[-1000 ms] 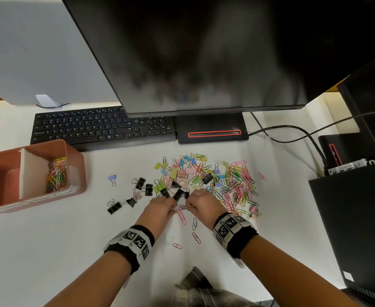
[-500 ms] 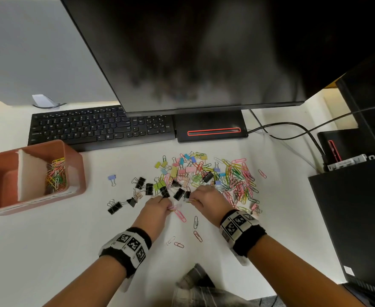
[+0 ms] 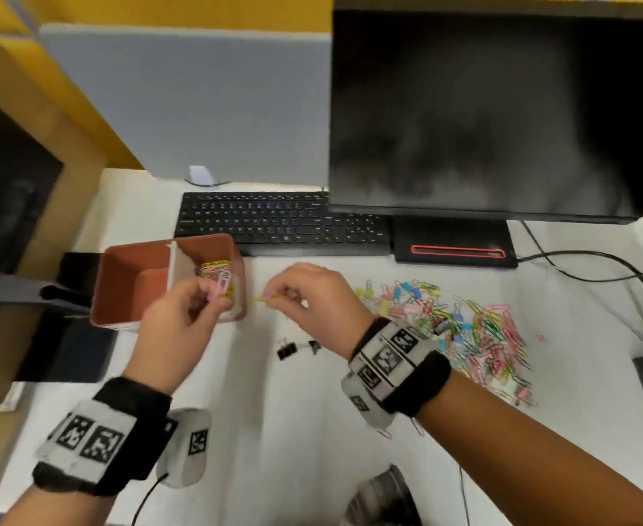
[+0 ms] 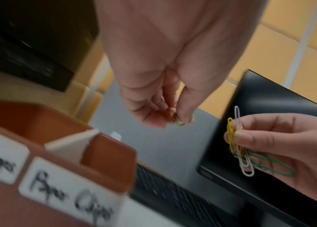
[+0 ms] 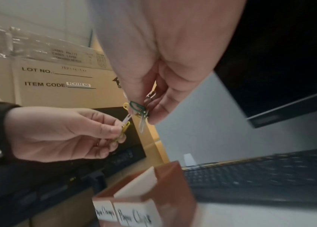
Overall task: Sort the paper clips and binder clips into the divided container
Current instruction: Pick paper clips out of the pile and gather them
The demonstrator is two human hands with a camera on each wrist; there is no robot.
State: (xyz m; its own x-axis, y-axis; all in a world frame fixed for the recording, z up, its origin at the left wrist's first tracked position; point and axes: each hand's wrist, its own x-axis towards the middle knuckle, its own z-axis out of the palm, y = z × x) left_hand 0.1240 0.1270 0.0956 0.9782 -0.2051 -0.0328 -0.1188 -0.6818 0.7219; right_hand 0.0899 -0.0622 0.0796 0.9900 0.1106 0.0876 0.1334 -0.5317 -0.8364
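The brown divided container (image 3: 122, 282) stands at the left of the white desk, with several coloured paper clips (image 3: 217, 267) in its right compartment, labelled "Paper Clips" (image 4: 66, 196). My left hand (image 3: 213, 298) hovers over that compartment's near edge and pinches pink and yellow paper clips (image 3: 223, 284). My right hand (image 3: 274, 298) is just right of the container and pinches a small bunch of yellow, white and green paper clips (image 4: 241, 145). The two hands almost touch at the fingertips in the right wrist view. The mixed pile of clips (image 3: 464, 328) lies to the right.
Two black binder clips (image 3: 287, 351) lie on the desk between my hands and the pile. A black keyboard (image 3: 282, 222) and a monitor with its stand (image 3: 456, 244) sit behind. Cables run at the far right. A cardboard box (image 5: 56, 79) stands left of the desk.
Both hands have left the pile and moved left to the container, each carrying paper clips. The head view has swung left with them.
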